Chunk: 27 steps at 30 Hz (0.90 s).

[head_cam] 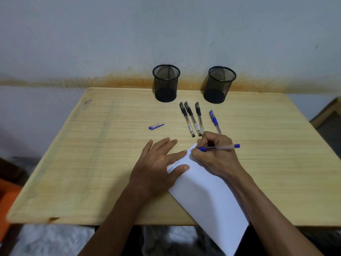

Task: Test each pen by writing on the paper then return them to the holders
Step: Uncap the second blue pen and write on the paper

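**Blue pen on trial at the top corner of the sheet**

The right hand (215,152) has its fingers curled round the blue pen (218,148), pinching it low on the grip so the tip meets the paper (206,196) at its far corner, while the barrel lies nearly level and points out to the right. The wrist rests on the sheet, which steadies the stroke.

Just to its left, the left hand (158,165) lies flat with fingers spread, forefinger and thumb pressing the paper's upper edge on the counter (92,154), evidently to keep it from sliding under the pen. Faint lines of writing show between those two fingers. Both forearms reach in from the near edge, where the sheet overhangs.

Just beyond the right hand lie three capped black pens (191,119) side by side, and another capped blue pen (215,121) beside them. Beyond the left hand, apart, sits a loose blue cap (156,126), presumably belonging to the pen in use. Farthest off, against the wall, stand two mesh holders (166,83), both seemingly without pens.
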Each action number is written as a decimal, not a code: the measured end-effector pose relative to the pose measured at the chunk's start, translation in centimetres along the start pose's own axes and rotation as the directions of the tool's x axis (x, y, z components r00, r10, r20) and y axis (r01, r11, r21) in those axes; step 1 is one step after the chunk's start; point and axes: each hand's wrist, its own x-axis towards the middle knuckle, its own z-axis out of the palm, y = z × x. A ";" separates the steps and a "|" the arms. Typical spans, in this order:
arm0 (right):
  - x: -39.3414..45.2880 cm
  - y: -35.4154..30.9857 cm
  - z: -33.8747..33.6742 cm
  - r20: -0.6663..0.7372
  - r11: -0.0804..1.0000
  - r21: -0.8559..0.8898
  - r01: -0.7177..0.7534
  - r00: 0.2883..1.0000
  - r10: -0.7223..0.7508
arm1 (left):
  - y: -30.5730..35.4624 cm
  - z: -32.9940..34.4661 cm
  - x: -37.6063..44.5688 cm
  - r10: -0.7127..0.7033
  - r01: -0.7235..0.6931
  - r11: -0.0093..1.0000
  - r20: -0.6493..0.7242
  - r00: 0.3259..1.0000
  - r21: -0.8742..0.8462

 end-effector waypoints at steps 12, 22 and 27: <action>0.0 -0.1 -0.1 -0.010 1.000 0.008 -0.022 1.000 0.022 | 0.0 0.0 0.0 -0.031 0.031 1.000 0.021 0.999 -0.003; 0.3 0.3 -0.4 -0.010 0.999 -0.013 -0.047 0.999 0.047 | 0.0 0.0 0.0 -0.019 0.019 1.000 0.022 1.000 0.002; 0.3 0.1 -0.3 -0.022 0.998 -0.012 -0.054 0.998 0.054 | 0.1 0.0 0.0 -0.026 0.027 1.000 0.016 1.000 -0.008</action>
